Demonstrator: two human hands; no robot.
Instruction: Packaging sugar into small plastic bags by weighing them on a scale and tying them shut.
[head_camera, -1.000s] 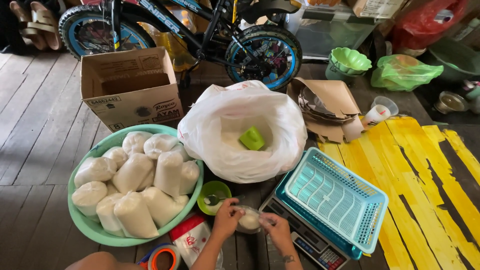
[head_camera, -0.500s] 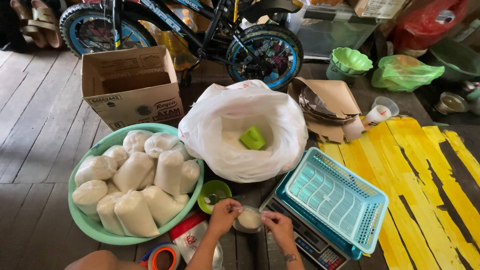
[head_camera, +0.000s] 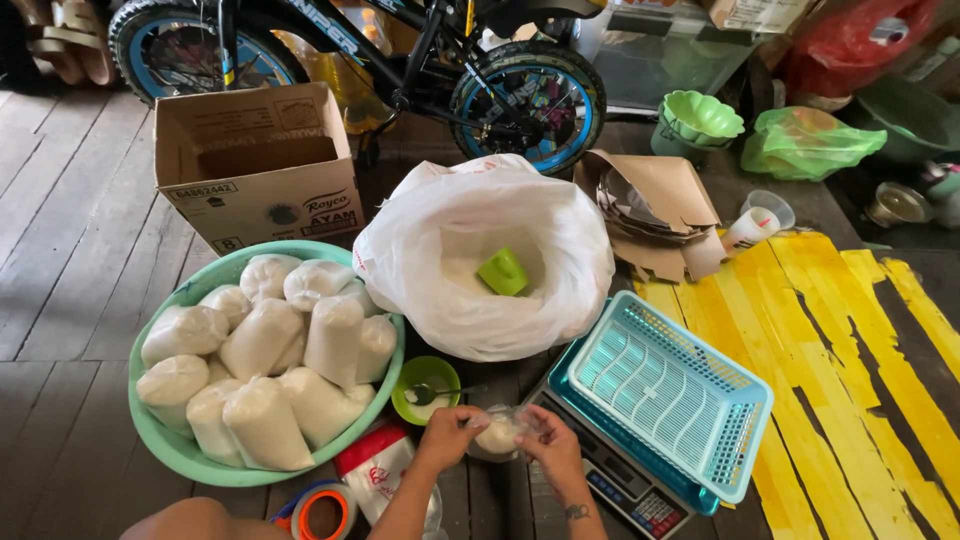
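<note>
At far left we have the green basin (head_camera: 170, 445) piled with filled white bags (head_camera: 262, 375), and just right of it a small green bowl (head_camera: 425, 388) with a spoon. Our left hand (head_camera: 448, 437) and right hand (head_camera: 548, 450) both pinch a small clear bag (head_camera: 498, 436) of white powder, held low between the bowl and the scale (head_camera: 625, 485) carrying the blue basket (head_camera: 665, 395). We judge the bag is being closed; it calls for a firm twist.

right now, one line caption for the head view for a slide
Both hands, left hand and right hand, hold a small clear bag beside a scale.
</note>
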